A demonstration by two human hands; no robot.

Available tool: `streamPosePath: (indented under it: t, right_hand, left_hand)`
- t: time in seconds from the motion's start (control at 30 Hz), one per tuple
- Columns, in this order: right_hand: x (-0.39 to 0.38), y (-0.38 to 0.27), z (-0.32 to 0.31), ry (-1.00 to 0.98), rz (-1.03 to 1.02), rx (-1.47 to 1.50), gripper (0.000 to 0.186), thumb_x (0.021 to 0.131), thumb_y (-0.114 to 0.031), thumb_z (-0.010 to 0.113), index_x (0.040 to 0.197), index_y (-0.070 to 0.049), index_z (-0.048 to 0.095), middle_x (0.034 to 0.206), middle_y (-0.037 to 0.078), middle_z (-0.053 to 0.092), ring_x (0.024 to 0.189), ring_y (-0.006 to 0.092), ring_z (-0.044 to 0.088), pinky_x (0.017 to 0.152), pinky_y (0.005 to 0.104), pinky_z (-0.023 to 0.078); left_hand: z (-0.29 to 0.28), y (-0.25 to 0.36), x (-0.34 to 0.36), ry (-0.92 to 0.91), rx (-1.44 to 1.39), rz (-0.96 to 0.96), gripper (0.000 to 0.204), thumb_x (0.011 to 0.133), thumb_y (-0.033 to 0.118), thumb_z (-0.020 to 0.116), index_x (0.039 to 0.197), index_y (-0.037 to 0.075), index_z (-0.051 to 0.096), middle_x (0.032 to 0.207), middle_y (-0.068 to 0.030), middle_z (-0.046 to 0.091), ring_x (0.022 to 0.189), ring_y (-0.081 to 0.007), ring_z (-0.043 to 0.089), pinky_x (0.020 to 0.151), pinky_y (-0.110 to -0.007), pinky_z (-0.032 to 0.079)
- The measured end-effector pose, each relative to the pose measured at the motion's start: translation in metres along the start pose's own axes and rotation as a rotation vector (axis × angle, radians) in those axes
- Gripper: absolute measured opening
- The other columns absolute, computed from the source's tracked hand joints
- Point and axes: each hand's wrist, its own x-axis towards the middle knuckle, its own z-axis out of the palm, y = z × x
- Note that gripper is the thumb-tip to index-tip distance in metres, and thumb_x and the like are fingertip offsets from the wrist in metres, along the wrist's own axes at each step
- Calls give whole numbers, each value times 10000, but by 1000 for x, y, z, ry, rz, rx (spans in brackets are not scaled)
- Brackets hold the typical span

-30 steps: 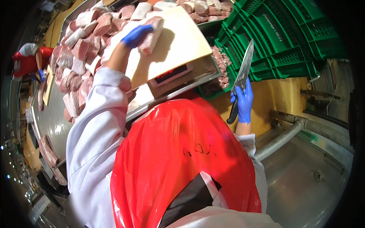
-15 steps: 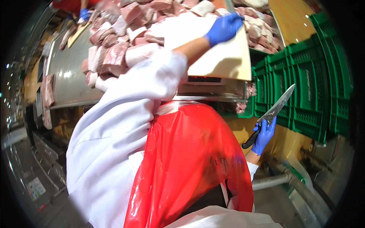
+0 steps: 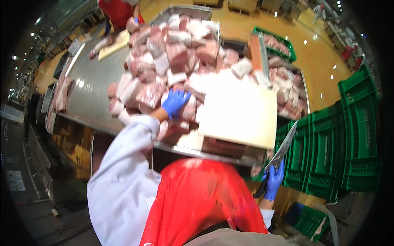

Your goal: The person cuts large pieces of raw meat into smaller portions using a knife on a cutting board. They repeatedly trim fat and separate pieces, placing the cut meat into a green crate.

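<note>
My left hand (image 3: 175,102), in a blue glove, lies on pieces of pale pink meat (image 3: 148,95) left of the cutting board, fingers spread. The white cutting board (image 3: 238,123) sits at the front right of the steel table and has no meat piece on its middle. My right hand (image 3: 274,180), also blue-gloved, is closed on the black handle of a long knife (image 3: 284,144), blade pointing up beside the board's right edge. A large heap of meat chunks (image 3: 177,55) covers the middle of the table, with a second heap (image 3: 287,96) in a tray at the right.
A co-worker (image 3: 119,12) in a red apron works at the far left by another board (image 3: 113,49). Stacked green crates (image 3: 318,151) stand at my right, another crate (image 3: 290,49) with meat behind the tray. Another green crate (image 3: 308,221) is low at lower right.
My left hand has left the meat piece it held on the board, moved to the board's far right, then back to the heap at left. The view has shifted; the knife stays in my right hand.
</note>
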Motion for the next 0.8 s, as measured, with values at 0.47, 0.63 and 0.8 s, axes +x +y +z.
streamPosePath:
  t: [0.47,0.63,0.8]
  right_hand:
    - [-33,31,2,2,-16,59,663,964,3,571,1576,-44,321,956,83,617,641,119,553,469,253,465]
    - [-22,5,-1,25,-49,68,616,981,-28,574,1556,-25,351,889,56,609,592,97,514,473,233,404]
    - [-36,15,-26,101,-59,62,629,995,-13,574,1571,-45,326,950,72,642,647,108,576,493,245,481]
  left_hand:
    - [-106,-6,58,61,-1137,-198,951,613,397,855,1399,8,488,1269,-193,618,1147,-318,621,995,-419,497]
    - [-190,126,155,-259,-445,109,1046,556,499,883,1438,111,478,1346,-258,577,1211,-447,582,999,-493,492]
    - [-121,171,179,32,-390,194,1200,640,711,795,1594,192,287,1607,-228,300,1501,-430,236,1135,-706,215]
